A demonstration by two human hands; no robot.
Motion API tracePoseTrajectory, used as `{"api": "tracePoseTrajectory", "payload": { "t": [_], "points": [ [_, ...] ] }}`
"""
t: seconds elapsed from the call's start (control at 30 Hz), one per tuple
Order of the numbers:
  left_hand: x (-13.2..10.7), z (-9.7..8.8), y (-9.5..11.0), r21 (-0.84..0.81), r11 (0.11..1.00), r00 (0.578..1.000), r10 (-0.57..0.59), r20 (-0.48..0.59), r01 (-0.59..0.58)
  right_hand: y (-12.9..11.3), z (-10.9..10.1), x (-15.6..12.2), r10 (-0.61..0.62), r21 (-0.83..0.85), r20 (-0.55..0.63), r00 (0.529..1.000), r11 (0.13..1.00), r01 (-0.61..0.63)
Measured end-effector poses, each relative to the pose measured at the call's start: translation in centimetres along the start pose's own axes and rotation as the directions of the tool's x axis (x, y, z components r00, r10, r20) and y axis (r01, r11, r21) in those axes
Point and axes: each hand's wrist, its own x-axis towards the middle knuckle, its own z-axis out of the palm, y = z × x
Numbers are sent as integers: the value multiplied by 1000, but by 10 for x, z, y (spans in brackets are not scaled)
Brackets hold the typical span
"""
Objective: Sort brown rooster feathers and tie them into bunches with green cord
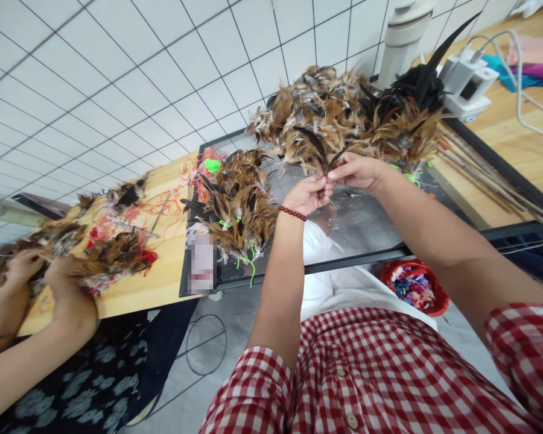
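My left hand [308, 191] and my right hand [355, 170] meet over the dark glass tray [357, 217], fingertips pinched together on dark feathers [315, 144]. The feathers point up and away from my fingers. Just beyond my hands spreads a large heap of brown feathers [312, 102]. To the left on the tray lies a smaller pile of brown and black feathers [244, 205], with bright green ties [226, 223] among them. Black feathers [411, 87] stand at the heap's right end, one long plume rising from them.
Thin sticks [489, 175] lie at the right. Behind them are white chargers [468, 81] with cables and a pale bottle [402, 45]. A red basket of scraps [414, 289] stands below the edge. At left, another person's hands [63, 265] work among feathers and red string [149, 208].
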Motion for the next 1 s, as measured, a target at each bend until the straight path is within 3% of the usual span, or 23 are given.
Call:
{"api": "tracePoseTrajectory", "payload": {
  "t": [0.13,0.3,0.53,0.7,0.9,1.0],
  "points": [
    [0,1,1,17,1000,1000,-7,-3,7,3,-2,3,-61,8,2,998,998,61],
    [3,0,0,59,993,988,104,-111,-98,6,-1,11,-156,-113,-212,965,984,134],
    [12,2,-8,285,939,922,273,-274,-193,0,14,11,-115,-214,-412,904,976,26],
    [35,-4,-17,388,895,903,339,-265,-222,0,22,12,-122,-222,-533,838,975,0],
    [52,-8,-30,595,691,690,661,-294,-409,11,23,21,-316,-295,-584,747,941,167],
    [54,-8,-35,609,675,660,685,-307,-417,18,18,22,-397,-383,-538,743,901,204]
  ]
}}
